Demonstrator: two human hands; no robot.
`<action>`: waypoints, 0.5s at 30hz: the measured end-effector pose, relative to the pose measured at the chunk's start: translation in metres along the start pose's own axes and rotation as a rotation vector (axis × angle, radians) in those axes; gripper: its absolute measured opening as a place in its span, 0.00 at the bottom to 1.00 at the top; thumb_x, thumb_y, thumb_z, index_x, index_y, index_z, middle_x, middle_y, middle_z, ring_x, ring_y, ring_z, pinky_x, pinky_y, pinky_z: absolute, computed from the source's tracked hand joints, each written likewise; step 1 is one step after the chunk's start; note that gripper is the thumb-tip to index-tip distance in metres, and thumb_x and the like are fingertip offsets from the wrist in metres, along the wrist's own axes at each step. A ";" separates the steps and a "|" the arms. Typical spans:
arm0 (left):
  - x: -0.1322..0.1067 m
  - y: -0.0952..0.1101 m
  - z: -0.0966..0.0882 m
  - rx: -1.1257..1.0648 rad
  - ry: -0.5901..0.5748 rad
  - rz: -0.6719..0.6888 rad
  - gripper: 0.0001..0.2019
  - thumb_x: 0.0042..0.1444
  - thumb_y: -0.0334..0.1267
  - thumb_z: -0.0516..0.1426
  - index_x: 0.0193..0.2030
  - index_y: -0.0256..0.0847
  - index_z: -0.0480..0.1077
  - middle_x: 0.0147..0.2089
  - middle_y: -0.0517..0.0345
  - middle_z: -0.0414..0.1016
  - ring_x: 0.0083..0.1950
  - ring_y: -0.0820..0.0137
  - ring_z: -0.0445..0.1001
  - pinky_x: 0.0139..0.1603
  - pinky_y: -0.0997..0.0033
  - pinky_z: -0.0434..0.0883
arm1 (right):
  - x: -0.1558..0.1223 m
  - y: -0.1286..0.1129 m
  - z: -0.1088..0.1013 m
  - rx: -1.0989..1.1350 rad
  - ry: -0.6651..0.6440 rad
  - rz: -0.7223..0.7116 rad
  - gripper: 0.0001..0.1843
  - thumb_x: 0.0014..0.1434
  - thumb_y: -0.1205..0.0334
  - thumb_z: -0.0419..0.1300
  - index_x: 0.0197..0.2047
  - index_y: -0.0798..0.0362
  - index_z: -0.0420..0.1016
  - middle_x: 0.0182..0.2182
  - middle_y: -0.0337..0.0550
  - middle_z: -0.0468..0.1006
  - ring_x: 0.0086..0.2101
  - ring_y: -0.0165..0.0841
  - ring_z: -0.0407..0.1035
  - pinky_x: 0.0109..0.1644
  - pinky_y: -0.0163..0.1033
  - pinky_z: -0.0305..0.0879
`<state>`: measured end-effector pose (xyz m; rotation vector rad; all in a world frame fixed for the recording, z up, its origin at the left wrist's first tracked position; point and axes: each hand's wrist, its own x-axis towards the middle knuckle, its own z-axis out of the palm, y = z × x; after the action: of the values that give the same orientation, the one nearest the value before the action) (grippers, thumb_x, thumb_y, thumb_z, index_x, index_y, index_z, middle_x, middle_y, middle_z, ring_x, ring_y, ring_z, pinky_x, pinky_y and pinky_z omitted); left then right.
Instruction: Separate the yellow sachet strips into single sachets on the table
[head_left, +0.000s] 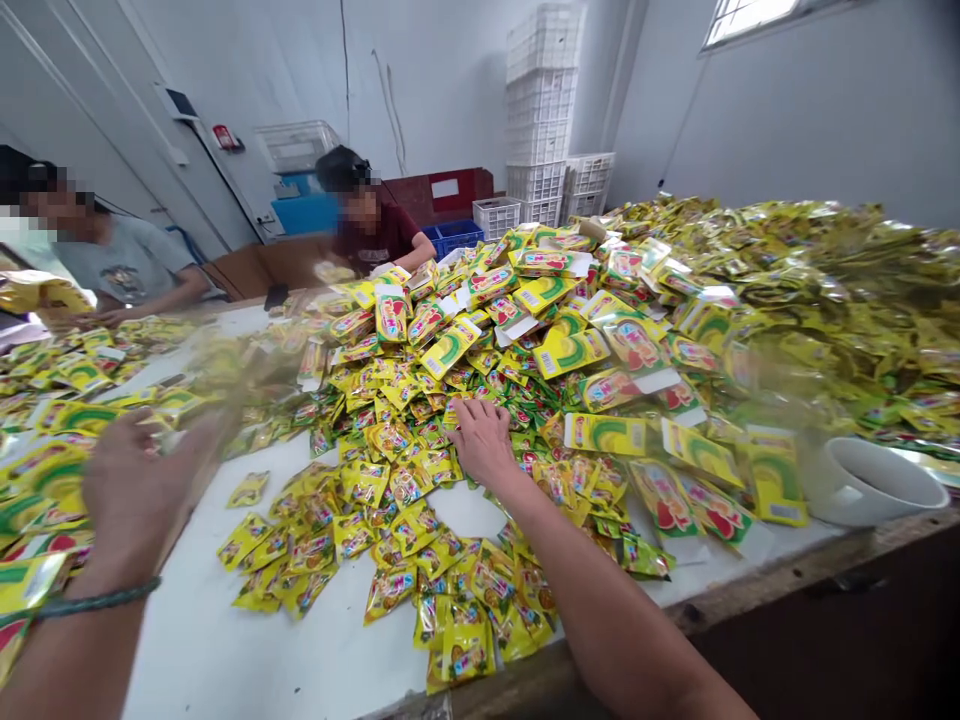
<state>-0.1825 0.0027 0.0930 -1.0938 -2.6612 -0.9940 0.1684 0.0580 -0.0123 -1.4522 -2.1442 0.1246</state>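
Note:
My right hand (484, 440) rests with its fingers spread on a heap of small yellow and green sachets (397, 440) in the middle of the table. No sachet is visibly gripped in it. On the left, my left hand (146, 485) is smeared by motion, so its fingers and anything in them cannot be made out. It is beside a stack of yellow boxes (49, 470) with fruit pictures. More loose sachets (457, 610) lie between my arms, near the table's front edge. Similar small boxes (454, 345), several with open white flaps, are piled behind the sachets.
A white cup (874, 485) stands near the table's edge at right. Behind it rises a large mound of yellow packaging (862, 300). Two co-workers sit across the table, one in maroon (382, 240), one in light blue (131, 260). White crates (544, 110) are stacked by the wall.

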 end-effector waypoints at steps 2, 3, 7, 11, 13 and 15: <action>-0.029 0.021 0.021 -0.029 -0.149 0.061 0.22 0.48 0.53 0.62 0.45 0.42 0.72 0.39 0.58 0.79 0.40 0.64 0.75 0.41 0.69 0.68 | 0.000 -0.001 -0.002 -0.024 -0.008 0.027 0.16 0.67 0.59 0.55 0.54 0.57 0.69 0.44 0.52 0.75 0.46 0.43 0.66 0.51 0.50 0.58; -0.047 0.032 0.034 -0.083 -0.245 0.142 0.20 0.50 0.54 0.60 0.43 0.41 0.72 0.37 0.56 0.78 0.38 0.65 0.75 0.38 0.70 0.67 | 0.000 -0.001 -0.003 -0.029 -0.016 0.044 0.14 0.67 0.59 0.55 0.53 0.57 0.70 0.42 0.52 0.74 0.44 0.42 0.67 0.49 0.47 0.59; -0.115 0.073 0.077 -0.029 -0.445 0.317 0.18 0.55 0.55 0.55 0.29 0.42 0.70 0.27 0.57 0.75 0.32 0.64 0.73 0.31 0.69 0.62 | -0.002 0.003 -0.002 0.014 0.033 0.123 0.16 0.63 0.60 0.61 0.52 0.56 0.71 0.47 0.54 0.70 0.41 0.40 0.67 0.43 0.41 0.63; -0.158 0.093 0.103 0.141 -0.563 0.601 0.18 0.56 0.53 0.55 0.37 0.39 0.72 0.33 0.49 0.76 0.38 0.56 0.75 0.36 0.64 0.65 | -0.004 0.004 0.000 0.011 0.031 0.095 0.29 0.58 0.65 0.64 0.62 0.56 0.64 0.50 0.54 0.71 0.47 0.44 0.65 0.48 0.43 0.64; -0.169 0.095 0.114 0.235 -0.521 0.732 0.18 0.55 0.49 0.57 0.43 0.34 0.72 0.40 0.40 0.75 0.45 0.50 0.73 0.42 0.61 0.66 | -0.004 0.002 0.000 0.009 -0.040 0.083 0.23 0.59 0.67 0.63 0.57 0.54 0.68 0.45 0.51 0.74 0.47 0.44 0.65 0.49 0.45 0.63; -0.175 0.095 0.123 0.265 -0.500 0.803 0.17 0.55 0.44 0.57 0.45 0.32 0.71 0.42 0.37 0.74 0.48 0.49 0.72 0.46 0.58 0.66 | -0.004 0.000 0.000 0.052 -0.066 0.086 0.16 0.59 0.67 0.62 0.51 0.53 0.71 0.43 0.50 0.76 0.46 0.43 0.65 0.49 0.45 0.63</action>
<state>0.0270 0.0232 -0.0085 -2.2716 -2.1443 -0.2246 0.1692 0.0547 -0.0141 -1.5307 -2.1145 0.2619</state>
